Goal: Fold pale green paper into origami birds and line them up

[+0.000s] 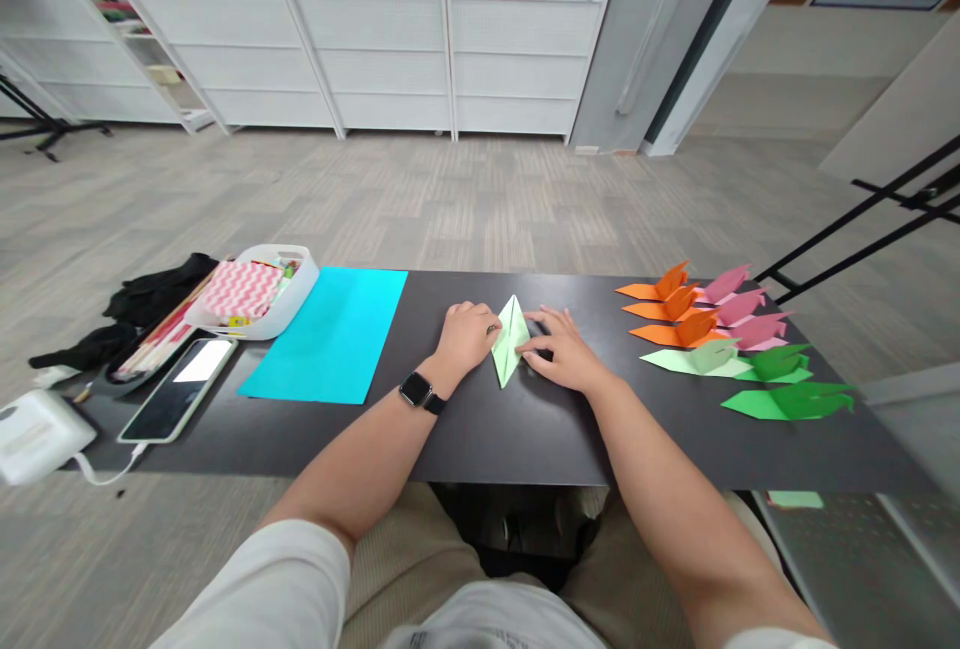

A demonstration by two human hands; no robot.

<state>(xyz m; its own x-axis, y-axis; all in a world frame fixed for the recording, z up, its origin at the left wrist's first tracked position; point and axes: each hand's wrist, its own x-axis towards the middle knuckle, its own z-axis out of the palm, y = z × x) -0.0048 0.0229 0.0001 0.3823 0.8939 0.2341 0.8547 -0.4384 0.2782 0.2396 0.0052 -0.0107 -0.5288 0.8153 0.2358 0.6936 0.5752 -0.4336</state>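
Note:
A pale green folded paper, kite-shaped with a raised flap, lies on the black table between my hands. My left hand, a black watch on its wrist, is curled and presses the paper's left edge with its fingertips. My right hand lies mostly flat, fingers apart, pinning the paper's right side to the table.
Several finished folded paper figures in orange, pink and green lie at the right. A cyan sheet, a white tray of patterned paper, a phone on a cable and a white device sit at the left.

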